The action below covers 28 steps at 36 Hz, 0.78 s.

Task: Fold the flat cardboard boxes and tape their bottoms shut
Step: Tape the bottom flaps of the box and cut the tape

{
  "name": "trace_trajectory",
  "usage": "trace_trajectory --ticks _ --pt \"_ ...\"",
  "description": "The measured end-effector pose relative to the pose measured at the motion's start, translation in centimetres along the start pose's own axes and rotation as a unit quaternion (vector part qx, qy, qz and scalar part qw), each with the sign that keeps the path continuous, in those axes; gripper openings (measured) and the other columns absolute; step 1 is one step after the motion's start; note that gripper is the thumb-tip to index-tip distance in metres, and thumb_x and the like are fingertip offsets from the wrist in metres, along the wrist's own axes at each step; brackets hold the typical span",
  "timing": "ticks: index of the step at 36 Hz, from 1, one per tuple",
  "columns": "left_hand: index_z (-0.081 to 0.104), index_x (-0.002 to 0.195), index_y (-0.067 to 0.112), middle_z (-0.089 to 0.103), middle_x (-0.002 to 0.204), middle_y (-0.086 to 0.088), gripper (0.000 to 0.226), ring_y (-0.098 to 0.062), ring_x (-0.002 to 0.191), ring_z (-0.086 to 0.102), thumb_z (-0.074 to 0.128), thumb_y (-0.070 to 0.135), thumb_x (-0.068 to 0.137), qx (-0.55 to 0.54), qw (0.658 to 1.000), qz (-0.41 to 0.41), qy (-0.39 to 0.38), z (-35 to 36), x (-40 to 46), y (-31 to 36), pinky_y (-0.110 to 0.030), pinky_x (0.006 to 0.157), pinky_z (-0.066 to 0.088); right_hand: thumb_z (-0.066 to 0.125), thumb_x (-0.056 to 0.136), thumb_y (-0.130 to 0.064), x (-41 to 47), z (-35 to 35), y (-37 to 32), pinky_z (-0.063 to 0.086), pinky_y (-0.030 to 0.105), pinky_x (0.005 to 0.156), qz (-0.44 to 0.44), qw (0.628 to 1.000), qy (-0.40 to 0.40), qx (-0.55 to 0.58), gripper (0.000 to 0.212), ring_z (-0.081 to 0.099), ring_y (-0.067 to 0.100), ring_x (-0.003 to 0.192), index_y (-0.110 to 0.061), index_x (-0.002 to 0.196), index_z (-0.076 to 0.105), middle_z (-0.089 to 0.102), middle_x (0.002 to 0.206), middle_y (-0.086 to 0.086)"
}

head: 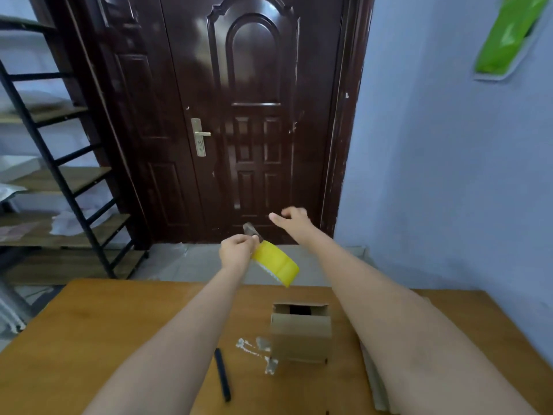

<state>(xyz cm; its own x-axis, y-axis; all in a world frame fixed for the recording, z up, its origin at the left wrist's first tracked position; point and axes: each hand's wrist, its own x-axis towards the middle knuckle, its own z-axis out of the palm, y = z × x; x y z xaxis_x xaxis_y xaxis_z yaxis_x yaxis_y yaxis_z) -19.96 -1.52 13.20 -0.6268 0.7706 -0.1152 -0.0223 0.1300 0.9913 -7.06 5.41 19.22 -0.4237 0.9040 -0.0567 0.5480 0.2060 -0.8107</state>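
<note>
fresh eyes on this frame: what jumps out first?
The yellow tape roll, held up in mid-air by the left hand above the table's far edge, while the right hand reaches forward, open and empty. Below them a small cardboard box stands on the wooden table, a dark pen to its left.

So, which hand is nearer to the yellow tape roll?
Left. The left hand holds the tape roll at its upper edge; the right hand is open in the air, above and right of it, not touching.
</note>
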Motion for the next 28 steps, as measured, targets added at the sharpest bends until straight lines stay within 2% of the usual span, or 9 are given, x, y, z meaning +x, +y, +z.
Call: trace_trajectory --ticks 2,5,7,10,15,19,22,26,28 --pt "0.067 0.057 0.016 0.058 0.065 -0.009 0.017 -0.023 0.071 0.055 0.072 0.019 0.073 -0.04 0.999 -0.017 0.017 0.5 -0.5 0.7 -0.045 0.079 0.055 0.05 0.093 -0.049 -1.0 -0.9 1.7 0.033 0.033 0.095 0.039 0.992 -0.115 0.044 0.052 0.049 0.017 0.111 -0.006 0.122 0.058 0.056 0.121 0.005" --pt "0.064 0.067 0.01 0.059 0.071 -0.009 0.02 -0.024 0.07 0.056 0.065 0.012 0.087 -0.104 0.993 -0.051 0.031 1.4 -0.6 0.8 -0.037 0.072 0.054 0.057 0.09 -0.047 -1.7 -1.3 4.5 0.031 0.032 0.101 0.075 0.971 -0.217 0.068 0.05 0.051 0.018 0.123 -0.011 0.125 0.061 0.06 0.129 0.005" --pt "0.063 0.072 0.007 0.059 0.069 -0.007 0.016 -0.022 0.068 0.057 0.064 0.01 0.088 -0.138 0.986 -0.079 0.042 1.9 -0.5 0.4 -0.032 0.066 0.053 0.07 0.079 -0.046 -1.5 -1.2 5.7 0.032 0.032 0.108 0.071 0.964 -0.242 0.082 0.055 0.052 0.021 0.123 -0.011 0.121 0.064 0.062 0.126 0.007" --pt "0.068 0.094 -0.001 0.063 0.077 -0.012 0.015 -0.028 0.076 0.061 0.068 0.01 0.085 -0.161 0.979 -0.105 0.063 2.5 -0.5 -0.3 -0.038 0.07 0.056 0.079 0.059 -0.049 -1.2 -1.7 6.7 0.028 0.04 0.113 0.058 0.963 -0.26 0.05 0.055 0.053 0.017 0.117 -0.02 0.104 0.069 0.064 0.112 -0.003" --pt "0.067 0.099 -0.003 0.064 0.082 -0.016 0.018 -0.026 0.071 0.063 0.068 0.008 0.085 -0.183 0.973 -0.115 0.078 3.8 -1.4 -0.9 -0.04 0.073 0.056 0.07 0.083 -0.031 -1.6 -4.1 5.7 0.042 0.035 0.1 0.012 0.973 -0.228 0.024 0.015 0.06 0.014 0.087 -0.016 0.085 0.069 0.066 0.086 0.0" --pt "0.069 0.086 0.0 0.063 0.05 0.004 0.008 -0.002 0.041 0.057 0.067 0.007 0.084 -0.205 0.968 -0.077 0.122 4.3 -0.9 0.5 -0.026 0.059 0.049 0.061 0.088 -0.045 -1.6 -4.9 5.0 0.044 0.026 0.069 0.009 0.976 -0.179 -0.122 0.035 0.056 0.014 0.069 -0.015 0.071 0.059 0.059 0.071 -0.001" --pt "0.068 0.072 0.009 0.066 0.062 -0.002 0.013 -0.012 0.053 0.06 0.065 0.009 0.085 -0.182 0.98 -0.026 0.072 4.9 -0.9 2.3 -0.032 0.067 0.052 0.051 0.089 -0.058 -1.4 -4.9 6.6 0.043 0.033 0.068 0.026 0.943 -0.097 -0.316 0.05 0.053 0.023 0.075 -0.01 0.075 0.051 0.051 0.071 0.001" --pt "0.064 0.074 0.006 0.059 0.065 -0.006 0.015 -0.015 0.049 0.054 0.062 0.006 0.088 -0.193 0.978 -0.055 0.056 5.7 -1.1 2.4 -0.024 0.051 0.049 0.05 0.086 -0.064 -2.1 -6.4 8.0 0.04 0.024 0.057 0.049 0.973 -0.111 -0.197 0.056 0.05 0.013 0.056 -0.014 0.06 0.051 0.052 0.059 -0.001" --pt "0.065 0.076 0.004 0.057 0.064 -0.007 0.011 -0.016 0.049 0.054 0.064 0.005 0.087 -0.206 0.973 -0.087 0.063 5.6 -1.0 1.9 -0.024 0.047 0.052 0.051 0.086 -0.062 -2.8 -7.2 8.6 0.044 0.023 0.063 0.049 0.982 -0.138 -0.117 0.053 0.054 0.011 0.057 -0.016 0.061 0.055 0.056 0.06 -0.002"
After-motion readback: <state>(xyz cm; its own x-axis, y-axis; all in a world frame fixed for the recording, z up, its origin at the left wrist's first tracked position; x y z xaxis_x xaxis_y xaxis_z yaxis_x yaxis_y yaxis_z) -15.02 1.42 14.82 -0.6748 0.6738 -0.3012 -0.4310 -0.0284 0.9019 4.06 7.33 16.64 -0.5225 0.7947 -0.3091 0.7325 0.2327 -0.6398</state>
